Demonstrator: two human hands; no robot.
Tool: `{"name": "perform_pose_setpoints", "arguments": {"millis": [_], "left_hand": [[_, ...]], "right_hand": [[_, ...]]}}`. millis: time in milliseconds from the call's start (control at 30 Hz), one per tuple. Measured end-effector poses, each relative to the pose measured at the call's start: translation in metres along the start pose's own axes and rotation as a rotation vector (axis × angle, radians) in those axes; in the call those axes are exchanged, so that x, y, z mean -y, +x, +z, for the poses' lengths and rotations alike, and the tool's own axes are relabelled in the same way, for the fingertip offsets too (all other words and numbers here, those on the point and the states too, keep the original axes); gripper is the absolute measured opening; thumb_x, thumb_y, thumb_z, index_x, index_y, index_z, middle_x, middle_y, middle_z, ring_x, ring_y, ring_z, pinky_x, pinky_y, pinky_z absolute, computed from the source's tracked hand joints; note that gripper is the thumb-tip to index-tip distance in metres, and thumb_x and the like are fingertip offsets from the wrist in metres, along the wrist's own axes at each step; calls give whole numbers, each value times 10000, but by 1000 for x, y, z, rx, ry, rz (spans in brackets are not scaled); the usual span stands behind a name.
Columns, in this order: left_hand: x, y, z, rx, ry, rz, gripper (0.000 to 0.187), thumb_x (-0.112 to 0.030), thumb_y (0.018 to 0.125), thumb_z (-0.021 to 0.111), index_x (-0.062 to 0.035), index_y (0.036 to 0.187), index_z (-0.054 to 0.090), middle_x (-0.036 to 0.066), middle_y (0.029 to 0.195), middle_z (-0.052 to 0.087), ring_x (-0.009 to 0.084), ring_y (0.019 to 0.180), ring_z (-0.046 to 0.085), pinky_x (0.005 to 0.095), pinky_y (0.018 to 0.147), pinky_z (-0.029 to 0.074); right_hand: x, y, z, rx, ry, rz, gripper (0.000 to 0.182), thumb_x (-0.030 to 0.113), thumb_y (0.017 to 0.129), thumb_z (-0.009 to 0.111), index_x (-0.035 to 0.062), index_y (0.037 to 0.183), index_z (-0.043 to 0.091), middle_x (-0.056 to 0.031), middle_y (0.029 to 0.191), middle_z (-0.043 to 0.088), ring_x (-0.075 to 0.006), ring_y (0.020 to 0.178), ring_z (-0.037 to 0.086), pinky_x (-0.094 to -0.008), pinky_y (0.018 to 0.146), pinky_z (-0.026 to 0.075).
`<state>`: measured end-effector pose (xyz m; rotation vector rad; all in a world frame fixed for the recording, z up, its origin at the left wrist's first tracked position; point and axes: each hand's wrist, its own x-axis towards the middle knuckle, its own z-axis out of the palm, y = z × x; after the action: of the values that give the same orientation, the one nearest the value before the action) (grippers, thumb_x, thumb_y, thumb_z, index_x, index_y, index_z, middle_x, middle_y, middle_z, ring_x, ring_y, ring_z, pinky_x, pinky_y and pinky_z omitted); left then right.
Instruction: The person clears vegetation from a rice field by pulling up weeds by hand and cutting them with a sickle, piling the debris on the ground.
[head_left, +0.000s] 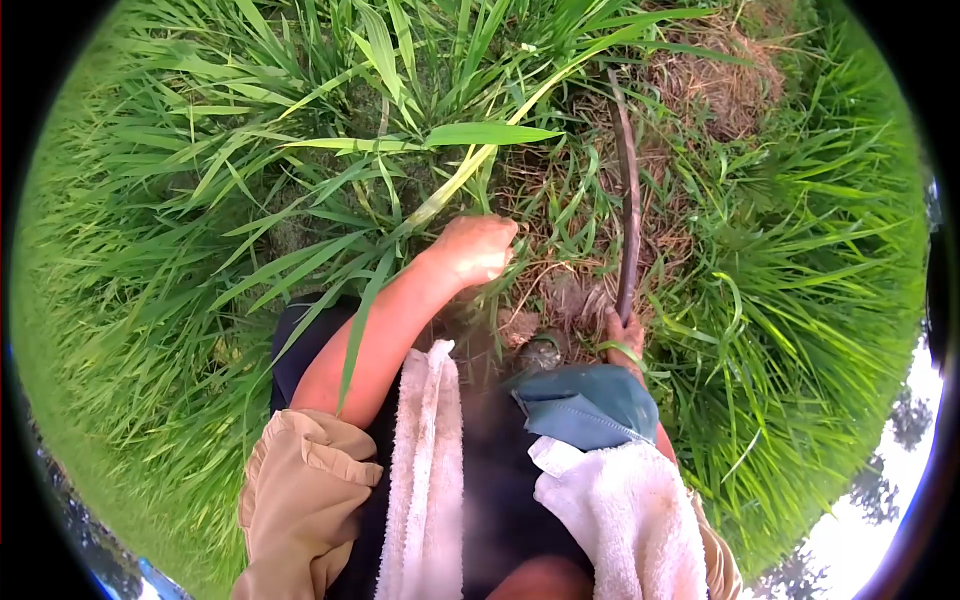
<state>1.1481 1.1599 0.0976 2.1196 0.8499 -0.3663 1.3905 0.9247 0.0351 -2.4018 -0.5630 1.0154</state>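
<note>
My left hand (478,248) is closed low among the green grass blades (440,195), near the middle of the view; what its fingers hold, if anything, is hidden. To the right, my right hand (624,338) is wrapped round the lower end of a long, dark, slightly curved stick (630,200). The stick reaches up and away over dry straw and short weeds. Between my hands lies a patch of brown straw and soil (575,295).
Tall green grass (820,240) stands on both sides. A heap of dry straw (735,85) lies at the upper right. A white towel (425,480) hangs down in front of me, and its other end (630,510) lies by a blue-green cloth (590,400) near my right arm.
</note>
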Motion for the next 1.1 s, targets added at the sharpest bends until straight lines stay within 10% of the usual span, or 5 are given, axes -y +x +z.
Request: {"name": "perform_pose_setpoints", "arguments": {"millis": [133, 233, 633, 900, 1100], "left_hand": [[3, 11, 9, -38, -7, 60, 227, -179, 819, 529, 8, 945, 555, 189, 905, 612, 356, 874, 599, 450, 776, 493], [1, 8, 6, -69, 40, 78, 217, -164, 802, 529, -5, 942, 578, 179, 874, 626, 328, 818, 628, 428, 716, 524], [-6, 3, 1, 10, 48, 27, 250, -204, 865, 504, -6, 1013, 542, 177, 1012, 591, 350, 975, 569, 436, 853, 466], [3, -20, -11, -33, 66, -52, 262, -195, 870, 496, 12, 1029, 516, 174, 981, 593, 347, 980, 568, 432, 846, 471], [4, -7, 0, -2, 116, -13, 285, -209, 874, 497, -3, 1069, 521, 182, 1059, 589, 349, 1019, 555, 442, 860, 457]], "right_hand": [[51, 37, 4, -3, 219, 24, 337, 361, 855, 589, 26, 889, 581, -112, 674, 550, -225, 622, 524, -372, 594, 430], [8, -6, 9, 40, -487, 18, 313, 307, 884, 538, 56, 1070, 525, -176, 991, 561, -265, 801, 555, -354, 696, 454], [60, 26, -12, -136, 307, 64, 278, 300, 879, 553, 67, 736, 499, -11, 512, 449, -140, 385, 414, -290, 383, 348], [-71, -40, -6, 166, 328, -2, 188, 223, 874, 588, 38, 897, 563, -49, 632, 554, -144, 528, 513, -290, 466, 399], [43, 2, -14, -115, 178, 16, 241, 250, 860, 586, 11, 871, 555, -52, 591, 529, -159, 513, 504, -306, 473, 396]]}}
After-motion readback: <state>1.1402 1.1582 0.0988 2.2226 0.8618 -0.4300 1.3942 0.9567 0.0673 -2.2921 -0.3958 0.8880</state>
